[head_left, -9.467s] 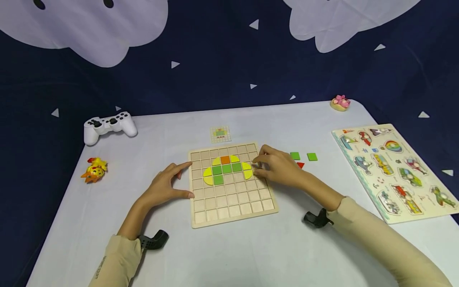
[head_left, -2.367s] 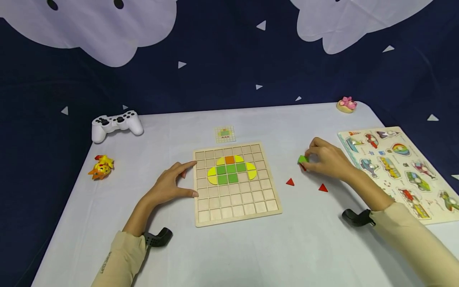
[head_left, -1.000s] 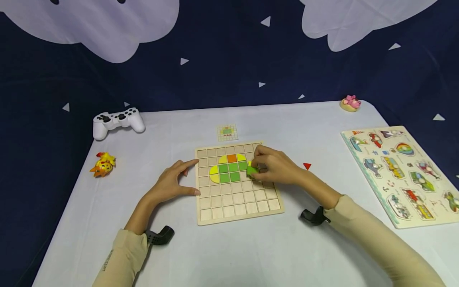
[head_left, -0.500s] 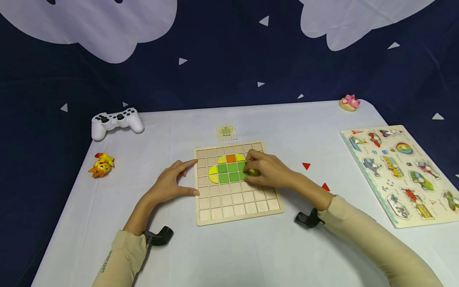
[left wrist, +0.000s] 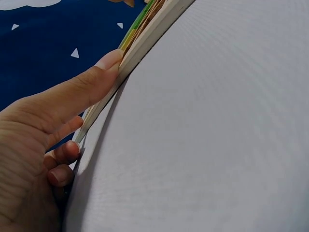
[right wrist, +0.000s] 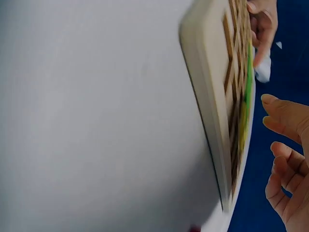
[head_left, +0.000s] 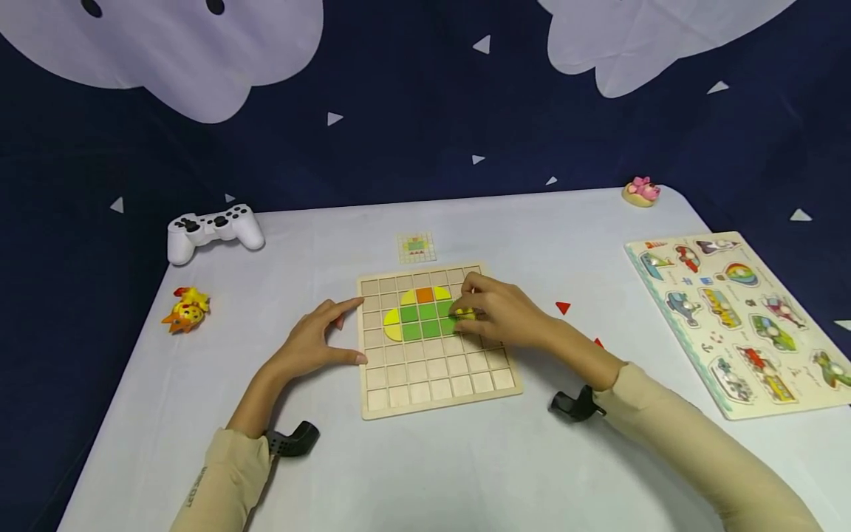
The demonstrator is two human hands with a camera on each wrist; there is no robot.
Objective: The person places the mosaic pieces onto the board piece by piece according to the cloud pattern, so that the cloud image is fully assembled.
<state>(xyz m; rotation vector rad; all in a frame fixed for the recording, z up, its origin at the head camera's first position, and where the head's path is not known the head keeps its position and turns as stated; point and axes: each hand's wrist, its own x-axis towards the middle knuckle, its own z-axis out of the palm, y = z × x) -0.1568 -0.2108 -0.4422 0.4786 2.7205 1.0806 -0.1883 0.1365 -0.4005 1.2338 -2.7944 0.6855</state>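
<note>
In the head view a wooden grid board holds green square tiles in two rows. An orange square and yellow quarter-circle tiles adjoin them. My left hand spreads index finger and thumb along the board's left edge; in the left wrist view the thumb touches that edge. My right hand is over the right end of the green rows, partly covering the yellow tiles there. The right wrist view shows its fingertips above the board with nothing between them.
Red triangles lie right of the board, one partly behind the right forearm. A small pattern card sits behind it. A picture puzzle is at right, a white game controller and yellow toy at left, a pink figurine at back.
My right hand picked up a green tile from the table, carried it left and set it at the right end of the lower green row. My left hand has stayed at the board's edge.
</note>
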